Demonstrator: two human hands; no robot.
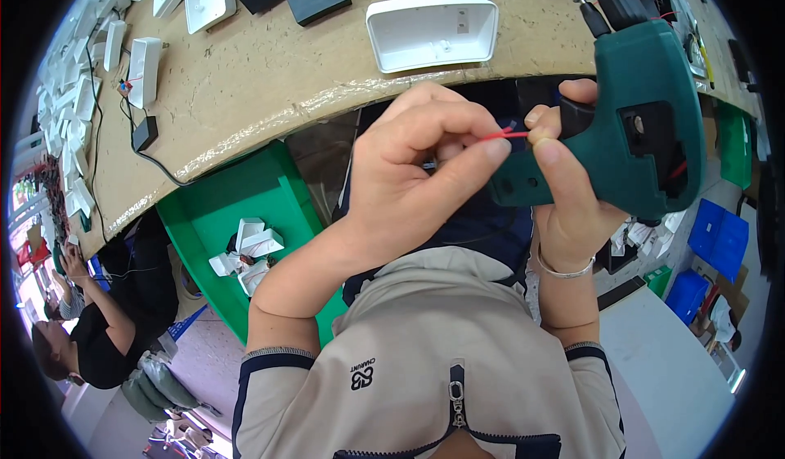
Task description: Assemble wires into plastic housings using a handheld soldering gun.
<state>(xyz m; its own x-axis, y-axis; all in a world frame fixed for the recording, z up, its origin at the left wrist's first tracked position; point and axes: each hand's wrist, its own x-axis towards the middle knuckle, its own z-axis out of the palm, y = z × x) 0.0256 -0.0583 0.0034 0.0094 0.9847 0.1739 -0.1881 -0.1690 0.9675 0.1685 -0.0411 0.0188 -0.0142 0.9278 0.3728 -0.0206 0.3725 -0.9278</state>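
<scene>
My left hand (421, 169) is closed, its thumb and forefinger pinching a thin red wire (517, 134) in front of my chest. My right hand (568, 173) wraps the handle of a dark green power drill (654, 67), and its thumb and a fingertip pinch the same wire's other end. The drill's black chuck (615, 0) points up toward the bench. An opening in its green housing shows a dark inside with a bit of red. Beyond my hands, a white open plastic box (433, 38) sits at the bench edge.
The tan bench (270, 75) curves ahead, with a black box (319, 1) and several white casings (145, 71) on it. A green bin (217, 193) holding white parts stands below left. Another person (106, 320) works at far left. Blue bins (718, 242) stand at right.
</scene>
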